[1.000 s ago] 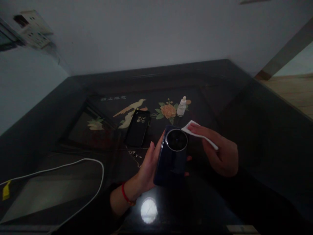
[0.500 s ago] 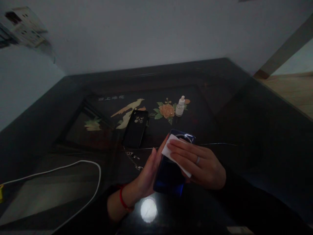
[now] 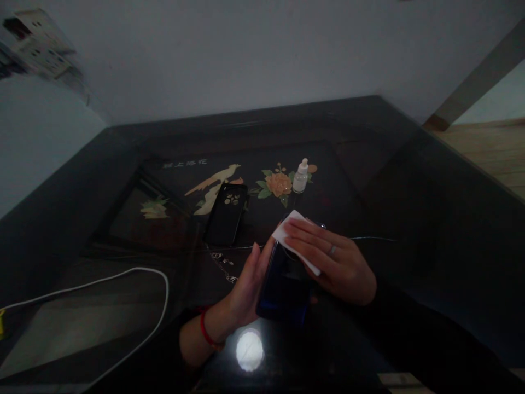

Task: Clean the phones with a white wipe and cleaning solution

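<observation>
A dark blue smartphone [image 3: 283,290] is tilted in front of me, its glossy back facing up. My left hand [image 3: 248,290] grips it along its left edge, with a red cord round the wrist; the fingers beneath are hidden. Pressed flat on the phone's upper part is a folded white wipe [image 3: 294,219]. My right hand [image 3: 334,262], with a ring on one finger, holds the wipe down against the camera end. Beyond my left hand lies a black phone case [image 3: 226,216], and a metal chain strap [image 3: 223,262] trails from its lower end.
A small dropper bottle [image 3: 301,176] stands beyond the phone on the dark glossy table [image 3: 369,164], which has a bird and flower picture. A white cable [image 3: 164,284] curves along the left. Wall sockets [image 3: 43,44] are at upper left.
My right hand and the wipe have slid up the phone toward its top edge, covering more of the camera end. My left hand keeps its hold on the phone.
</observation>
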The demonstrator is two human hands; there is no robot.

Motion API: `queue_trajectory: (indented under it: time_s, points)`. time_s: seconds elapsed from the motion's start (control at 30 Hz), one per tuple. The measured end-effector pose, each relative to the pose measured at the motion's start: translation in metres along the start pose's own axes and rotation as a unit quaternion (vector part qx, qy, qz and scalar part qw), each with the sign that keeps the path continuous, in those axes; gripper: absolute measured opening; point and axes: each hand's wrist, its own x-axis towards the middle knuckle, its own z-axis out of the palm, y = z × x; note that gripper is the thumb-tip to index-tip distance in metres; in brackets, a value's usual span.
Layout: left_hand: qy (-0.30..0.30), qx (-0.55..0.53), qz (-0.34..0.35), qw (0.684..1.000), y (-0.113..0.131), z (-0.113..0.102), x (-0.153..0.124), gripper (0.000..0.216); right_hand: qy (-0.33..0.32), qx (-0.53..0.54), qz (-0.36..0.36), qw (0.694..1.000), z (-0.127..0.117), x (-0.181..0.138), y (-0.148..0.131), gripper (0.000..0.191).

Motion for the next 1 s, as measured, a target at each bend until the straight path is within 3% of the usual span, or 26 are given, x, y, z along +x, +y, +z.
queue_trajectory:
  time_s: [0.13, 0.23, 0.3, 0.4, 0.47, 0.63, 0.8, 1.0]
  points:
    - [0.036, -0.020, 0.022, 0.999, 0.002, -0.001, 0.003, 0.067, -0.038, 0.011, -0.078, 0.996, 0.001, 0.000, -0.004, 0.029]
    - [0.054, -0.024, 0.026, 0.998, 0.006, -0.003, 0.004, 0.065, -0.020, 0.023, -0.098, 0.995, -0.009, -0.004, 0.000, 0.023]
    - [0.038, -0.031, 0.020, 0.999, 0.009, -0.003, 0.004, 0.063, 0.015, 0.020, -0.057, 0.998, -0.018, -0.006, 0.003, 0.022]
    - [-0.021, -0.040, -0.009, 0.999, 0.009, -0.003, 0.004, 0.059, 0.059, 0.007, 0.065, 0.996, -0.025, -0.005, 0.007, 0.034]
    - [-0.046, -0.038, -0.030, 0.998, 0.007, -0.003, 0.003, 0.058, 0.063, 0.010, 0.097, 0.993, -0.021, -0.003, 0.007, 0.038]
    - [-0.045, -0.034, -0.065, 0.996, 0.004, -0.001, 0.002, 0.065, 0.023, 0.029, 0.029, 0.999, -0.006, 0.001, 0.007, 0.035]
    - [-0.062, -0.024, -0.050, 0.997, 0.008, -0.003, 0.001, 0.063, 0.034, 0.018, 0.058, 0.998, -0.008, -0.003, 0.011, 0.036]
    - [0.003, -0.056, -0.004, 0.998, 0.014, -0.004, 0.004, 0.065, 0.029, 0.017, 0.054, 0.998, -0.008, -0.007, 0.010, 0.038]
